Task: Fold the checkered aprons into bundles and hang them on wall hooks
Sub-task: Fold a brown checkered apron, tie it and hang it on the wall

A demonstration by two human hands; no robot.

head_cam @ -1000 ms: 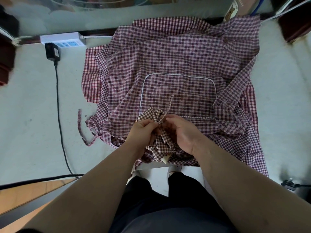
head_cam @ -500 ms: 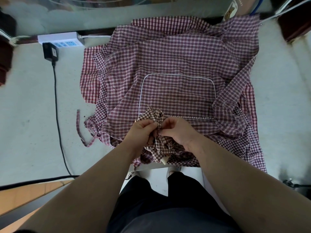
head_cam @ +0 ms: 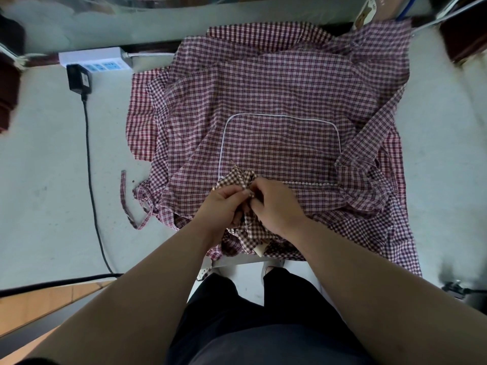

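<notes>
Maroon and white checks filled most of what I saw from the head camera. A heap of aprons [head_cam: 276,83] lay spread and rumpled over the pale counter [head_cam: 47,185], and the topmost one showed a pocket [head_cam: 282,146] edged with white piping. A redder apron [head_cam: 141,122] stuck out from under the heap on the left side.

At the near edge of the heap, just below the pocket's lower left corner, a smaller brown-checked apron [head_cam: 234,179] was gathered into a bunch. Part of it fanned out above the hands and part trailed down below them toward the counter's edge. The left hand [head_cam: 224,204] and the right hand [head_cam: 276,206] met over it, knuckles almost touching. The left fingers [head_cam: 237,193] were curled and pinched the bunched cloth. The right fingers [head_cam: 257,204] were curled in as well and gripped the same cloth from the other side.

A loose strap [head_cam: 123,196] lay on the counter left of the heap. Farther back on the left sat a white power strip [head_cam: 97,59] with a black adapter [head_cam: 79,79] plugged in, its cable [head_cam: 88,159] running toward me across the counter. Dark trousers [head_cam: 263,325] filled the bottom of the view.
</notes>
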